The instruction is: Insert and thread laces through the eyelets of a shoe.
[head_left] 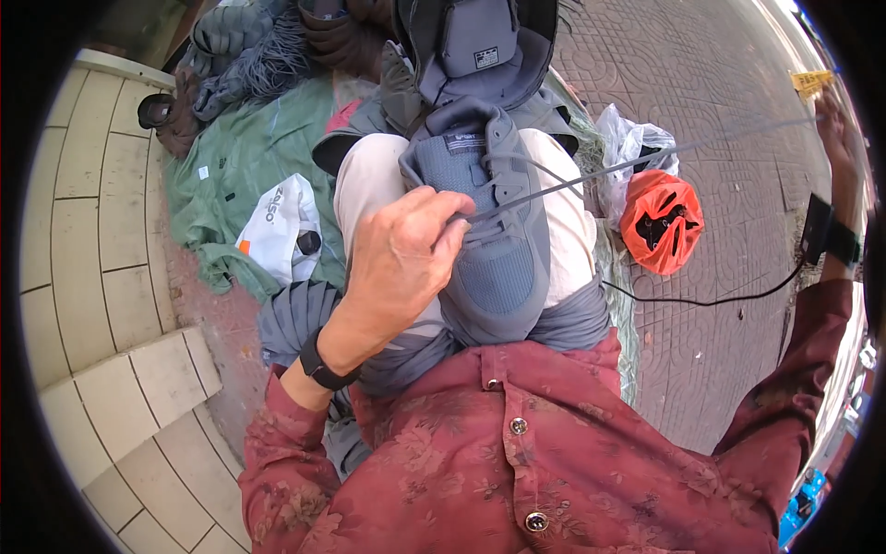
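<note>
A grey sneaker point(498, 231) lies on my lap, toe toward me, over a pale cloth point(365, 180). My left hand point(401, 258) presses on the shoe's left side, fingers pinched at the lacing where a grey lace point(637, 162) leaves the shoe. The lace runs taut up and to the right to my right hand point(835, 120), raised far out at the frame's edge and closed on the lace end. A black band sits on each wrist.
A grey cap and bag point(475, 46) lie beyond my knees. An orange plastic bag point(660, 222) and a clear bag point(628, 138) sit on the paved ground at right. A white bag point(281, 231) lies on green cloth at left, beside tiled steps point(101, 231).
</note>
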Demonstrator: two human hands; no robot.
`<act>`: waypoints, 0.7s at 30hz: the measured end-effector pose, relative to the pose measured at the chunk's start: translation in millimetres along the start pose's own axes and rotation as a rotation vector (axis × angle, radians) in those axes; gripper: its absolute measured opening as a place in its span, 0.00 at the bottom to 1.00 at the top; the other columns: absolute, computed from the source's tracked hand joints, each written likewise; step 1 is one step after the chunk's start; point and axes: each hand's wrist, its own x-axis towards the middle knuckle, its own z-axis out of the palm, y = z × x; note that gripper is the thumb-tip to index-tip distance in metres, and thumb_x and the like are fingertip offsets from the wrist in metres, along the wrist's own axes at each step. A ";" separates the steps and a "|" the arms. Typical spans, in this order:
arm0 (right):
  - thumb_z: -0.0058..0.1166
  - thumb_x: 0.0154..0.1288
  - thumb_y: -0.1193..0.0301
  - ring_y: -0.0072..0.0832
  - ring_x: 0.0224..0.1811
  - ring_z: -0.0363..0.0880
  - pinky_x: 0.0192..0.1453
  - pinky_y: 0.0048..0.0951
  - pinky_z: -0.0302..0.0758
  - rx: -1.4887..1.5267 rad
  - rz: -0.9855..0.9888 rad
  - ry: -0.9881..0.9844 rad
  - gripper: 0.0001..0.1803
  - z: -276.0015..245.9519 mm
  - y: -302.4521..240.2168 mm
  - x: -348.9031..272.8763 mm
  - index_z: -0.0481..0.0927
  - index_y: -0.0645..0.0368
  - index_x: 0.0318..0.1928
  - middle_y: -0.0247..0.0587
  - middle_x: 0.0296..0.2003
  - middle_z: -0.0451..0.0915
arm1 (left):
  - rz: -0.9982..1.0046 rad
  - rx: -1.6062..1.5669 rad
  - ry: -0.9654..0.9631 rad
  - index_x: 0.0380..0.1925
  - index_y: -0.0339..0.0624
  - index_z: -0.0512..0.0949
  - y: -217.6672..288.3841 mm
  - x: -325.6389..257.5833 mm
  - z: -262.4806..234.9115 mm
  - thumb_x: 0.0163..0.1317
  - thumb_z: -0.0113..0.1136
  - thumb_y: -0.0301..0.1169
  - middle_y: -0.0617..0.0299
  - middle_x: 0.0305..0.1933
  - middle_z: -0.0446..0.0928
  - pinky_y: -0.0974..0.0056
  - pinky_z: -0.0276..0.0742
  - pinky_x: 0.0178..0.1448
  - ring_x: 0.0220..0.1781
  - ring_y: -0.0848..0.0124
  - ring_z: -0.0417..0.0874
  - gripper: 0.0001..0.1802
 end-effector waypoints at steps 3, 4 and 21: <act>0.49 0.80 0.66 0.16 0.32 0.73 0.30 0.16 0.73 -0.344 -0.032 -0.073 0.20 17.4 75.4 -40.5 0.74 0.65 0.64 0.34 0.44 0.81 | 0.019 0.217 -0.059 0.43 0.36 0.79 -4.7 -7.7 -7.2 0.62 0.62 0.24 0.51 0.30 0.79 0.54 0.73 0.32 0.23 0.54 0.77 0.09; 0.50 0.80 0.66 0.14 0.31 0.72 0.27 0.15 0.70 -0.459 -0.064 -0.092 0.20 31.9 94.0 -66.4 0.74 0.64 0.64 0.33 0.45 0.81 | 0.015 0.234 -0.045 0.43 0.36 0.79 0.1 -10.8 -10.7 0.62 0.62 0.24 0.51 0.30 0.79 0.54 0.73 0.32 0.23 0.54 0.77 0.09; 0.63 0.57 0.81 0.39 0.27 0.77 0.31 0.37 0.70 -0.633 -0.317 -0.587 0.05 361.7 302.0 -293.1 0.80 0.64 0.34 0.43 0.27 0.73 | -0.097 0.185 -0.197 0.40 0.36 0.75 -2.5 -2.7 -23.8 0.62 0.64 0.26 0.53 0.19 0.76 0.53 0.70 0.29 0.22 0.53 0.79 0.10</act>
